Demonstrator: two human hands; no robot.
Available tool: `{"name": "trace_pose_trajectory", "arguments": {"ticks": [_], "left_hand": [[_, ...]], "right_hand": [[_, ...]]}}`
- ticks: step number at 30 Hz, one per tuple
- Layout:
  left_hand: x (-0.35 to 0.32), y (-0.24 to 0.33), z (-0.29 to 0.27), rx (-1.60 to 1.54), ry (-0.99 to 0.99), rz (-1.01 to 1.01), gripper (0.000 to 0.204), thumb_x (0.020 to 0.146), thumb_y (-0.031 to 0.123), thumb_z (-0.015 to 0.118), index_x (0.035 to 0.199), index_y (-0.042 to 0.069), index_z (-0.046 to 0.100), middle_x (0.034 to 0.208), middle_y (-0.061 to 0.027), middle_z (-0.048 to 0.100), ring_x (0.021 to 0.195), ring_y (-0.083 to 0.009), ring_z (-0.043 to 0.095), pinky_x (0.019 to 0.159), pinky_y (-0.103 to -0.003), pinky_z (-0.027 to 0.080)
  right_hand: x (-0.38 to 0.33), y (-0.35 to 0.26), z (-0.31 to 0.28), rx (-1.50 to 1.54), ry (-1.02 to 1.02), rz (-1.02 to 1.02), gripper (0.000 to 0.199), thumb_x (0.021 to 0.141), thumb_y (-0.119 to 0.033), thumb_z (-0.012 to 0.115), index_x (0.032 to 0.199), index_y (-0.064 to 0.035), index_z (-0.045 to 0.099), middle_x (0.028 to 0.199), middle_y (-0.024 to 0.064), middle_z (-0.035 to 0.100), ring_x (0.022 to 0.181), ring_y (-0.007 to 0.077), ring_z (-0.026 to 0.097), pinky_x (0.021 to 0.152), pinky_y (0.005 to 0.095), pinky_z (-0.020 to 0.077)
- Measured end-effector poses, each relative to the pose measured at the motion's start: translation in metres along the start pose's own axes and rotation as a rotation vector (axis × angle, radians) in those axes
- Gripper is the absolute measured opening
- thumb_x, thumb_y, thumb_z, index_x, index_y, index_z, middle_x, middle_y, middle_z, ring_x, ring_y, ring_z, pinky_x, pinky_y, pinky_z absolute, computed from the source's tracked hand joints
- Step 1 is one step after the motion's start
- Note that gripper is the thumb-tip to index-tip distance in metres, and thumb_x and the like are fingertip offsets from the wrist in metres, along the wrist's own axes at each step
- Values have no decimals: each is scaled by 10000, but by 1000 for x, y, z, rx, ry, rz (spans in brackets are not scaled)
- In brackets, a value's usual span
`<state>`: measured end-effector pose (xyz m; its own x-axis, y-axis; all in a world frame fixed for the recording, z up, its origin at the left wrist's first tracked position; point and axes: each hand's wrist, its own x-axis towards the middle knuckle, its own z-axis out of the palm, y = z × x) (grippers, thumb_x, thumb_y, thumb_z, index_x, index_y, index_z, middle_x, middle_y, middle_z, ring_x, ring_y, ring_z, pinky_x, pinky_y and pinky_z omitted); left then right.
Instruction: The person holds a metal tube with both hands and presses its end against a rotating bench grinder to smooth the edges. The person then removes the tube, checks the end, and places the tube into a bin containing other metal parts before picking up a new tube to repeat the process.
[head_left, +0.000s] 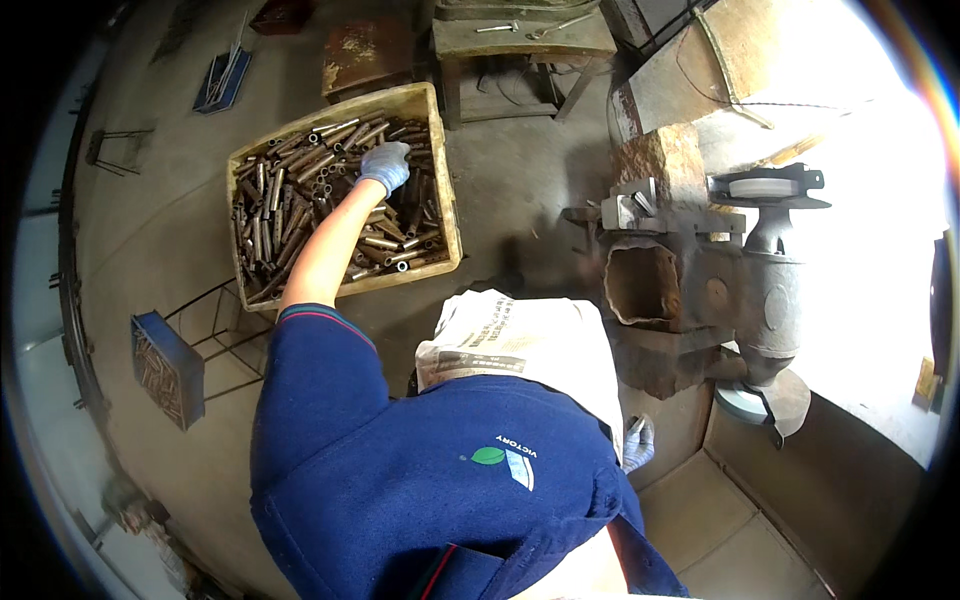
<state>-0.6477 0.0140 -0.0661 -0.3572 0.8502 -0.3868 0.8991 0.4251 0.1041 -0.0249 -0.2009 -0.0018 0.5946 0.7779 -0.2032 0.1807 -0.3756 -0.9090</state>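
Many metal tubes point(277, 192) lie, long axes crossing.

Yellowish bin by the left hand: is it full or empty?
Not empty: metal tubes lie heaped from wall to wall in the yellowish bin, with the left hand over them. How deep, I cannot tell.

Head height — wide fisheye, facing downward.

Harsh light from the right bleaches the surface point(870, 300) around the grinder point(778, 300) white, with a rainbow flare at the far right rim. The floor point(530, 190) is dimmer and softly shadowed; small glints mark the metal tubes point(277, 190). Fisheye distortion bends the left edge, and the corners are black.
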Motion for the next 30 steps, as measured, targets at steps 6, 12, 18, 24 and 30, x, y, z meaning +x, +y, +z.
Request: {"name": "trace_pose_trajectory", "arguments": {"ticks": [6, 12, 18, 24, 30], "left_hand": [[27, 4, 49, 407, 24, 23, 138, 785, 145, 578, 830, 114, 705, 855, -80, 694, 788, -252, 677, 613, -390, 493], [24, 14, 12, 72, 48, -119, 204, 729, 128, 563, 887, 73, 680, 948, -156, 663, 964, -327, 621, 763, -413, 506], [-13, 10, -41, -1275, 128, 182, 259, 748, 55, 637, 1005, 21, 645, 788, -26, 622, 645, -106, 588, 570, -216, 497], [-80, 165, -96, -1474, -445, 659, 373, 783, 127, 614, 1123, -22, 577, 833, -46, 639, 688, -92, 585, 610, -198, 476], [-149, 307, -88, -1250, -791, 872, 486, 775, 197, 656, 1190, -24, 533, 815, -17, 582, 637, -63, 531, 568, -178, 437]], "right_hand": [[-8, 6, -1, -92, -27, -39, 172, 850, -68, 624, 976, 49, 624, 958, 106, 634, 831, 165, 592, 745, 273, 520], [-32, -23, 9, -65, -11, 48, 175, 867, -84, 603, 985, 44, 625, 940, 100, 637, 830, 157, 594, 728, 277, 514], [-30, -11, -8, -42, 38, -152, 146, 857, -36, 577, 955, 53, 640, 928, 109, 644, 840, 172, 597, 753, 284, 503], [-2, -130, 64, -121, -287, -546, 280, 734, -18, 563, 991, 70, 633, 1074, 181, 624, 989, 269, 603, 862, 336, 474], [-4, -206, 101, -37, -562, -769, 375, 663, -145, 716, 1002, -2, 644, 1215, 182, 536, 1018, 294, 595, 874, 349, 469]]}}
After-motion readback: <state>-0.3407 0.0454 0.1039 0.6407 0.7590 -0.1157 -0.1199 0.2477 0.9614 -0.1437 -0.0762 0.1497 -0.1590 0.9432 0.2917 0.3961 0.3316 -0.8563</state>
